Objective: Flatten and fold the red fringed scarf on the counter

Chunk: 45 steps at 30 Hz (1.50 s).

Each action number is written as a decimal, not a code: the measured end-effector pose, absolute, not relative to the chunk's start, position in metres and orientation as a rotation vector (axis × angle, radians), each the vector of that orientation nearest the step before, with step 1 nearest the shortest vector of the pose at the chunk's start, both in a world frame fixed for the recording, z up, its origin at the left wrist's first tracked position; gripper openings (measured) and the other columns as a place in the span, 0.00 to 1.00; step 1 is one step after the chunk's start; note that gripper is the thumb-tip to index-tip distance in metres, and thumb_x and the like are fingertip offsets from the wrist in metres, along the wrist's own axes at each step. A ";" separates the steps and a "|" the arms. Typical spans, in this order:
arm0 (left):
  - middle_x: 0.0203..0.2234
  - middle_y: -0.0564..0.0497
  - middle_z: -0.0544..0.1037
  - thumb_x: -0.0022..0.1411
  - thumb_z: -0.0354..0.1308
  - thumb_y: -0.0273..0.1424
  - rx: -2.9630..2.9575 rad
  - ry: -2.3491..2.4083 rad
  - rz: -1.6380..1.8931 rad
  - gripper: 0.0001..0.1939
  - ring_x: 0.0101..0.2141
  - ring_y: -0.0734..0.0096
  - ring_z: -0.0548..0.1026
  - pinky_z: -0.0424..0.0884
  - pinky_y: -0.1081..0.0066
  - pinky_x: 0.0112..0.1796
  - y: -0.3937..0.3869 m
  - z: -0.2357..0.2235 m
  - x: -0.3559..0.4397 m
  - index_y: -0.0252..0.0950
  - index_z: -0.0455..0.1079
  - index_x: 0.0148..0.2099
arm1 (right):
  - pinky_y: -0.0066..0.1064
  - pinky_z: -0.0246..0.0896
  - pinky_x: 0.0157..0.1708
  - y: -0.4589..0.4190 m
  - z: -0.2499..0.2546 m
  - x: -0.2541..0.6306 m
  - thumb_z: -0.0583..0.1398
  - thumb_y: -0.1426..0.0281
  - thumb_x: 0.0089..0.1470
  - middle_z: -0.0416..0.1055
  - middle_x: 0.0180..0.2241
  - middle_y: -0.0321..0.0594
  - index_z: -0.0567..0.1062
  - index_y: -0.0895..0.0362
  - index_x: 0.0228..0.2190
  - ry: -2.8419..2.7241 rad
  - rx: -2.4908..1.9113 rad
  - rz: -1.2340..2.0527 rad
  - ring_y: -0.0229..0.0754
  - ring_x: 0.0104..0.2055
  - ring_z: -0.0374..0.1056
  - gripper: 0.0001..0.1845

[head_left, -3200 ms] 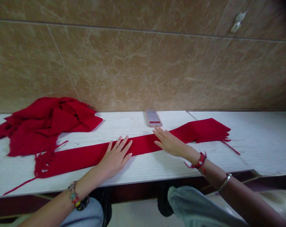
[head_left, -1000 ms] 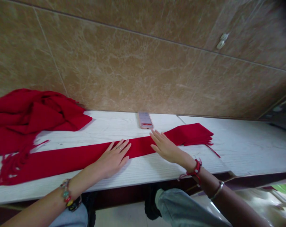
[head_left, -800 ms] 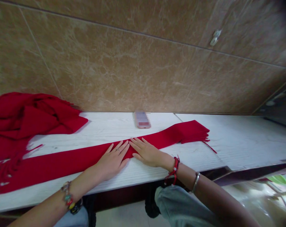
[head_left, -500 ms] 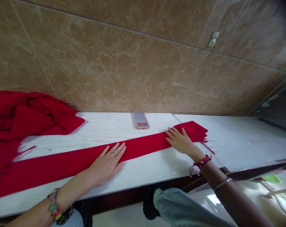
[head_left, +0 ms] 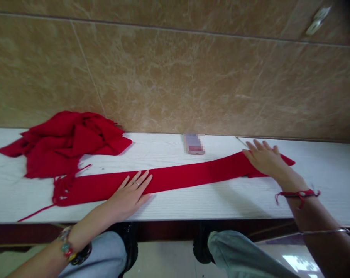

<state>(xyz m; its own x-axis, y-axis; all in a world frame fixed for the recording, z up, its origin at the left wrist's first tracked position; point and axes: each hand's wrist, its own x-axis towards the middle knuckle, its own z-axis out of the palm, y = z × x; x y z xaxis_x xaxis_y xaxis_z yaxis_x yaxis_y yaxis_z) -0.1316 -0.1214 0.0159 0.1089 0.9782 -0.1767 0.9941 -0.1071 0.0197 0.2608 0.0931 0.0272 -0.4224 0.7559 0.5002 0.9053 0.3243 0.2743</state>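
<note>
A red scarf, folded into a long narrow strip with a fringed left end, lies along the white wood-grain bench top. My left hand rests flat on the strip left of its middle, fingers spread and a ring on one finger. Near the strip's right end my right hand lies over the cloth with its fingers spread, hiding part of that end. Neither hand grips anything. Behind the strip's left end sits a crumpled heap of red fringed cloth, its fringe meeting the strip's.
A phone lies against the brown tiled wall at the back. A small pale fitting is on the wall at upper right. Below the bench's front edge show my legs in light jeans and the shiny floor.
My right hand has slid right along the strip and now covers its end. My left hand stays on the cloth. The view has shifted left, showing the whole heap and the fringed end.
</note>
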 end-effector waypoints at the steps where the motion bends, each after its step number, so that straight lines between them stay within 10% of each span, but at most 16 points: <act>1: 0.61 0.49 0.43 0.63 0.34 0.44 2.232 2.010 -0.175 0.30 0.60 0.61 0.40 0.43 0.57 0.55 -0.125 0.016 -0.135 0.36 0.40 0.63 | 0.57 0.49 0.47 0.083 0.030 0.233 0.45 0.67 0.58 0.57 0.53 0.59 0.63 0.66 0.50 -2.381 -1.396 -0.676 0.60 0.55 0.51 0.22; 8: 0.61 0.50 0.44 0.64 0.34 0.43 2.185 2.064 -0.123 0.29 0.60 0.62 0.41 0.43 0.58 0.55 -0.139 0.015 -0.164 0.36 0.41 0.63 | 0.47 0.44 0.55 -0.007 0.018 0.059 0.44 0.60 0.59 0.54 0.56 0.52 0.58 0.64 0.54 -2.917 -0.551 -0.120 0.50 0.59 0.45 0.27; 21: 0.61 0.48 0.45 0.63 0.34 0.43 1.874 2.392 -0.116 0.28 0.59 0.54 0.42 0.46 0.49 0.53 -0.186 0.017 -0.228 0.39 0.43 0.63 | 0.46 0.39 0.57 -0.026 0.004 0.007 0.41 0.60 0.60 0.43 0.60 0.46 0.50 0.58 0.58 -3.041 -0.359 0.112 0.47 0.61 0.39 0.28; 32: 0.58 0.34 0.51 0.62 0.41 0.42 1.882 2.907 -0.149 0.30 0.58 0.47 0.45 0.45 0.51 0.53 -0.174 0.017 -0.219 0.26 0.55 0.58 | 0.44 0.45 0.56 -0.020 0.010 0.023 0.46 0.60 0.58 0.49 0.58 0.49 0.54 0.60 0.56 -2.986 -0.335 -0.067 0.46 0.60 0.43 0.28; 45: 0.51 0.41 0.66 0.61 0.45 0.34 2.466 1.710 0.065 0.21 0.51 0.63 0.63 0.55 0.68 0.51 -0.049 0.040 -0.110 0.31 0.62 0.53 | 0.33 0.60 0.32 -0.019 0.027 0.133 0.55 0.80 0.49 0.71 0.30 0.44 0.73 0.61 0.32 -2.924 -0.613 -0.703 0.42 0.32 0.66 0.08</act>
